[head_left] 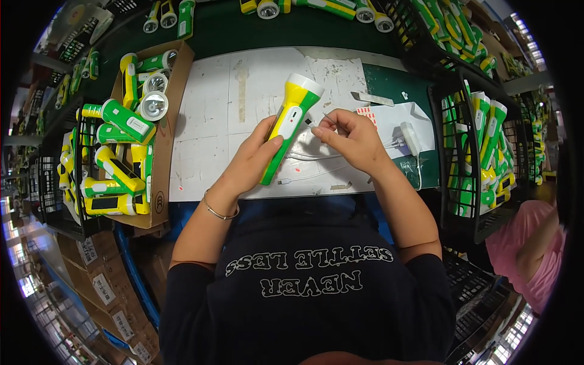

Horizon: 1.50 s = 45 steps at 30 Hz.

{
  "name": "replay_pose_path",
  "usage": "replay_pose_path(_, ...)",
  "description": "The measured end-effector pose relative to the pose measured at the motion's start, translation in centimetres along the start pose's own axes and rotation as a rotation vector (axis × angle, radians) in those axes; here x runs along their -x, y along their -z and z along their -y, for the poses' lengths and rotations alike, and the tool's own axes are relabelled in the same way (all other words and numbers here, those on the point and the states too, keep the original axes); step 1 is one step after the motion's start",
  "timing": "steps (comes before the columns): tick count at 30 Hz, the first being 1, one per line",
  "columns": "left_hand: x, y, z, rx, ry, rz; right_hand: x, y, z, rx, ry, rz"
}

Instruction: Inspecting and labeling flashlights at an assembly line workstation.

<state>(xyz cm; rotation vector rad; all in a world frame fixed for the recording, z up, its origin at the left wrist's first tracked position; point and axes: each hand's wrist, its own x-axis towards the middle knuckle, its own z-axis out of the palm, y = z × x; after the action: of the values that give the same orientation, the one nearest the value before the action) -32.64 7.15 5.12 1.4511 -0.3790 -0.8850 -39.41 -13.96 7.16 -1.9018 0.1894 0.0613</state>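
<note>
My left hand (250,159) is wrapped round the lower body of a yellow, green and white flashlight (296,106). It is tilted, with its wide white head pointing away from me. A white panel with a small dark port and a red dot faces up. My right hand (351,141) pinches a small white cable plug (309,123) close beside the flashlight's body. Whether the plug touches it, I cannot tell. White cables (316,157) run under the right hand to a white charger block (410,137) on the table's right side.
On the left, a cardboard box (159,173) is heaped with flashlights. Black crates (453,201) of flashlights stand on the right. More flashlights (268,9) line the far edge. A flat metallic strip (372,98) and a sheet with red stickers (394,119) lie nearby. A person in pink (526,249) sits at right.
</note>
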Motion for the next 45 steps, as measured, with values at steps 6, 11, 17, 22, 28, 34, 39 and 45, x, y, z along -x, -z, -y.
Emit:
replay_pose_path(6, 0.0, -0.2, 0.9, -0.131, -0.091, 0.007, 0.5, 0.3, 0.1, -0.155, 0.011, 0.025)
replay_pose_path(11, 0.3, -0.9, 0.5, -0.149, -0.084, -0.011, 0.8, 0.3, 0.2, -0.159, -0.021, 0.03)
replay_pose_path(17, 0.3, -1.2, 0.5, -0.18, -0.073, 0.005, 1.1, 0.2, 0.5, -0.191, 0.003, 0.027)
replay_pose_path(22, 0.2, -1.1, 0.6, -0.212, -0.068, 0.025, 1.0, 0.3, 0.3, -0.218, -0.023, 0.045)
replay_pose_path(28, 0.0, -1.9, 0.3, -0.435, -0.209, -0.058, 0.7, 0.2, 0.0, -0.278, -0.05, 0.059)
replay_pose_path(34, -0.1, -2.6, -0.2, -0.709, -0.308, -0.23, 0.5, 0.4, -0.6, -0.311, -0.096, 0.068)
replay_pose_path(39, 0.0, -3.0, -0.4, -0.958, -0.394, -0.341, 0.4, 0.2, -0.7, -0.227, -0.113, 0.021)
replay_pose_path(45, -0.3, -3.2, 0.2, -0.971, -0.407, -0.373, -0.3, -0.2, -1.1, -0.316, -0.141, 0.025)
